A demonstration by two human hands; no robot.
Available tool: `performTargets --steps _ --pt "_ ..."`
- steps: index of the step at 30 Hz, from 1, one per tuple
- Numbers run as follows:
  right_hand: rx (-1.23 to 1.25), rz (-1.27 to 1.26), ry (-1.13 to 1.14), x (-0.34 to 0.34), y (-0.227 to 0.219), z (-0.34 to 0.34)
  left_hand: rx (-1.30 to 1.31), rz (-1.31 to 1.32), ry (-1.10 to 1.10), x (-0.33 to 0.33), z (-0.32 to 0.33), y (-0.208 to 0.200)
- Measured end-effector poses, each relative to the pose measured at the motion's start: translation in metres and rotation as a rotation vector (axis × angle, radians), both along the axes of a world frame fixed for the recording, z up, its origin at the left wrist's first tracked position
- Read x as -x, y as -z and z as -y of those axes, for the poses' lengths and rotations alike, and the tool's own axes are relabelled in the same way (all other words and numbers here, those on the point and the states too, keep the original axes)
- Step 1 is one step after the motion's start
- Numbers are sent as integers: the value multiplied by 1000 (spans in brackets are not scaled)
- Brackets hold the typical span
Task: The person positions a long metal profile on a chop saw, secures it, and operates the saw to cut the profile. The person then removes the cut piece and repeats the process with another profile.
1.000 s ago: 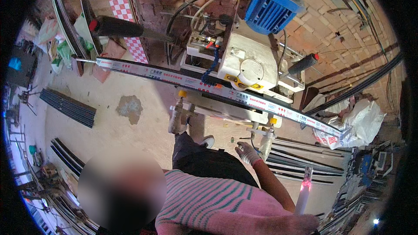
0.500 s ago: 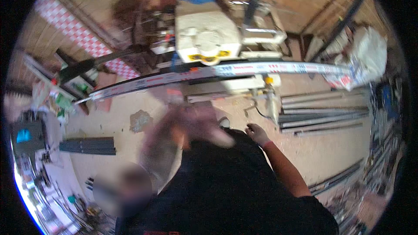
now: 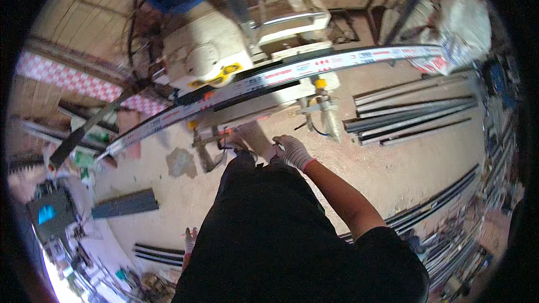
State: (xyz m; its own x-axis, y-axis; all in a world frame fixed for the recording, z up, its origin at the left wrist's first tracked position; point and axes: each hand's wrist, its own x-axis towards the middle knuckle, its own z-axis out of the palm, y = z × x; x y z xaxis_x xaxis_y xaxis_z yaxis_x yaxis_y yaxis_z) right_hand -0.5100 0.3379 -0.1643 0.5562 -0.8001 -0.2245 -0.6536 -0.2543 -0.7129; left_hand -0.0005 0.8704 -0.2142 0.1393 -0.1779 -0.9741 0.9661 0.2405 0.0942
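Head view, read left to right. Crumpled green-and-white plastic bag [image 3: 84, 158]: contents too small to tell. Near it, a dark grey bundle of long profiles [image 3: 126, 205]. Pale-gloved left hand [image 3: 190, 241], partly behind the black cloth shirt [image 3: 292, 247]: fingers apart, nothing seen in them. Cream metal machine with yellow labels [image 3: 205, 59]; across it lies the long straight strip in white printed film [image 3: 286, 73]. White-striped gloved right hand [image 3: 293, 154] is nearest, apart from the strip: fingers bent, grasp hidden, so I cannot tell whether they hold anything. Step, my judgement: pause between handlings; touching the strip would call for a forward reach. Far right, white plastic sack [image 3: 466, 25]: contents not visible to me.
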Motion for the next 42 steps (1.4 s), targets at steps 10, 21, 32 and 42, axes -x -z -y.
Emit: performTargets --steps 10,21,32,42 --pt "265 126 -367 -77 -53 42 -312 1332 1312 113 201 -121" --pt "669 78 -352 -208 -67 79 -367 1220 1482 152 182 -118" --pt "819 -329 -73 -293 -15 158 -466 1112 1166 123 55 -78" --pt "975 -219 -143 -286 0 164 -350 912 862 134 39 -32"
